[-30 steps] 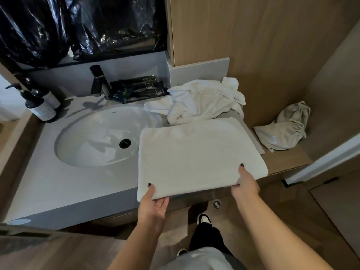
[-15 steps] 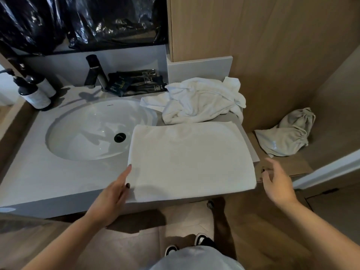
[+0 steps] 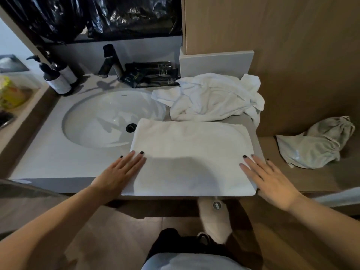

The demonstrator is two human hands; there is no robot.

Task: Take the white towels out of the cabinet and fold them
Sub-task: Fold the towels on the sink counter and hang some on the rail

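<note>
Two white towels point(image 3: 191, 152), two bottles point(image 3: 56, 79)

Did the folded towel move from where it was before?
Yes. The folded towel slid toward the sink drain; its far left corner now nearly touches it, with both hands lying flat on its ends.

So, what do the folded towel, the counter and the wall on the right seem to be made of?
Folded towel: soft white cloth, probably cotton terry; its surface is matt, its edges thick and rounded.
Counter: a smooth, pale grey slab, perhaps stone or a composite; it has a faint sheen and no grain.
Wall: wood or a wood-look laminate, matt, with fine, even grain lines. The picture cannot settle which.
</note>
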